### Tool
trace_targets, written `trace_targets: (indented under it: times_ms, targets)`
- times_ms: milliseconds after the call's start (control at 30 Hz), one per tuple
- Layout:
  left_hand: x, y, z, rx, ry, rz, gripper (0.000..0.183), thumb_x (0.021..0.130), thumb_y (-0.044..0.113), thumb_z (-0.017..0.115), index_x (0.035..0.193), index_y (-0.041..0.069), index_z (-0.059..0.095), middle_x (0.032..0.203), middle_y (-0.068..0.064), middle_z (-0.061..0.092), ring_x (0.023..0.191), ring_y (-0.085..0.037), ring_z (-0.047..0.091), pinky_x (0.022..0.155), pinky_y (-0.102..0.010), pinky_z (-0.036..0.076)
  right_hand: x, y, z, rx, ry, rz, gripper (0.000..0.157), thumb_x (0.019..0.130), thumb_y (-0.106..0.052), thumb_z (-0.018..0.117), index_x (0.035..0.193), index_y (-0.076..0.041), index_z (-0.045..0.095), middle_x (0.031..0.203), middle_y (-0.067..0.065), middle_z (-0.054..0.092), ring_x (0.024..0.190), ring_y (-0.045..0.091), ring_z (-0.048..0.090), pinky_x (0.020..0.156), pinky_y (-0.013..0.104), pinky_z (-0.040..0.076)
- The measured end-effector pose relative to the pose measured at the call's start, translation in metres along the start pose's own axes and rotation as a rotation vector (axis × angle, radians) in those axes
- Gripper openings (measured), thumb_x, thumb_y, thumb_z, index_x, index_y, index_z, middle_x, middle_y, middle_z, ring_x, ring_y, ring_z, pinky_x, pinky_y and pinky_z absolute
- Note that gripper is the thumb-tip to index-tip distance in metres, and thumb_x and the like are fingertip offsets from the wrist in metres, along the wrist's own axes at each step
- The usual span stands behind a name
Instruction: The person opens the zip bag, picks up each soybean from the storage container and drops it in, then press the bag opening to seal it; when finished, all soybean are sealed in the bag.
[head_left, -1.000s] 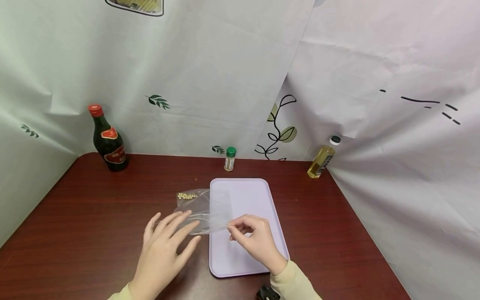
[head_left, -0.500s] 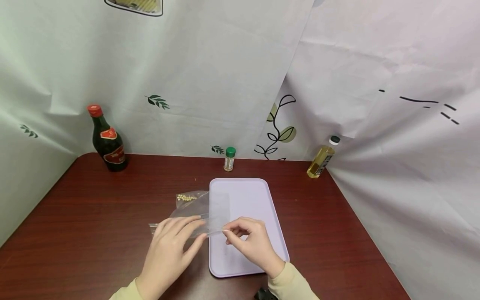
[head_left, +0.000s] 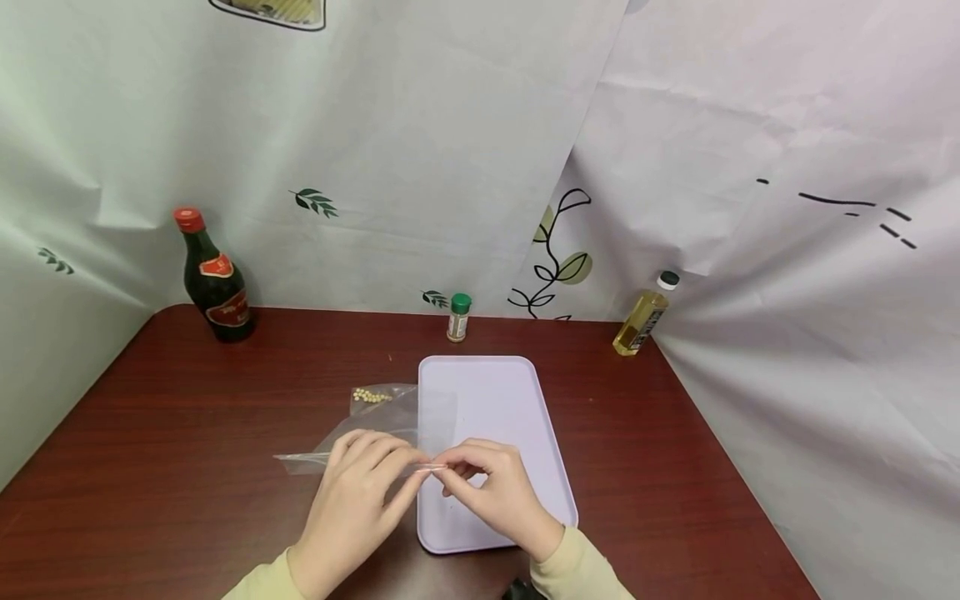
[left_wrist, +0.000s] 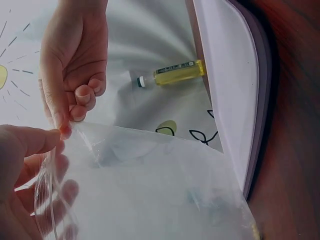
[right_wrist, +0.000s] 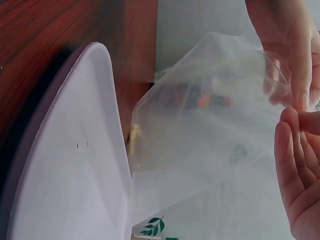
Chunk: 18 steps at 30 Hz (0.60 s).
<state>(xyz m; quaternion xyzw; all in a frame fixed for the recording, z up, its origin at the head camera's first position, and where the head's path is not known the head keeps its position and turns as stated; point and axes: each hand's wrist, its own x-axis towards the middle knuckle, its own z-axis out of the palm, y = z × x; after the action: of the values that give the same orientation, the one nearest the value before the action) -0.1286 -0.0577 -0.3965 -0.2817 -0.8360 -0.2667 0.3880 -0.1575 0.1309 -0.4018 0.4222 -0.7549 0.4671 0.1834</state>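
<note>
A clear plastic zip bag (head_left: 397,415) hangs from both hands, its lower part overlapping the left side of a lilac tray (head_left: 491,408) in the head view. Small pale-yellow beans or pellets (head_left: 371,396) lie gathered in its far left corner. At the right end of the bag's ridged top edge, the left hand (head_left: 360,492) pinches with thumb and forefinger. Right beside it, the right hand (head_left: 495,492) pinches the same corner, the fingertips of both meeting. Seen from the left wrist, the bag (left_wrist: 150,185) spreads as a translucent sheet below the pinched corner.
A dark bottle with a red cap (head_left: 217,283) stands at the back left. Behind the tray is a small green-capped shaker (head_left: 459,318). A yellow oil bottle (head_left: 643,317) stands back right. Some black object (head_left: 522,590) lies by the right sleeve.
The left hand has moved right along the bag's top edge, from spread fingers to a pinch beside the right hand. The right hand has shifted slightly left; the bag's left end now sticks out.
</note>
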Motion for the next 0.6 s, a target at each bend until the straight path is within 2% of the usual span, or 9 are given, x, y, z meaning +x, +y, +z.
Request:
trace_targets:
  times_ms: [100, 300, 600]
  targets:
    - [0.0004, 0.0005, 0.0002, -0.006, 0.015, 0.005, 0.038, 0.101, 0.040, 0.041, 0.083, 0.017, 0.067, 0.081, 0.007, 0.063, 0.080, -0.015, 0.059, 0.085, -0.039, 0.034, 0.0004, -0.0020, -0.0005, 0.000, -0.006, 0.025, 0.011, 0.082, 0.000, 0.070, 0.091, -0.006, 0.070, 0.072, 0.003, 0.068, 0.061, 0.002, 0.064, 0.058, 0.011, 0.049]
    - [0.0007, 0.0009, -0.0005, -0.029, 0.041, 0.013, 0.037, 0.101, 0.038, 0.042, 0.083, 0.017, 0.067, 0.079, 0.008, 0.063, 0.077, -0.013, 0.058, 0.085, -0.037, 0.033, 0.0002, -0.0044, -0.0009, 0.034, -0.012, 0.134, 0.010, 0.083, -0.002, 0.070, 0.093, -0.004, 0.071, 0.072, 0.004, 0.068, 0.057, 0.005, 0.064, 0.055, 0.013, 0.050]
    - [0.0011, 0.0022, -0.0034, -0.054, 0.086, -0.003, 0.036, 0.100, 0.038, 0.045, 0.082, 0.016, 0.067, 0.078, 0.007, 0.063, 0.076, -0.014, 0.058, 0.086, -0.038, 0.033, -0.0005, -0.0058, -0.0007, 0.029, 0.011, 0.162, 0.005, 0.082, -0.004, 0.072, 0.085, -0.008, 0.071, 0.071, 0.001, 0.068, 0.057, -0.001, 0.062, 0.053, 0.014, 0.049]
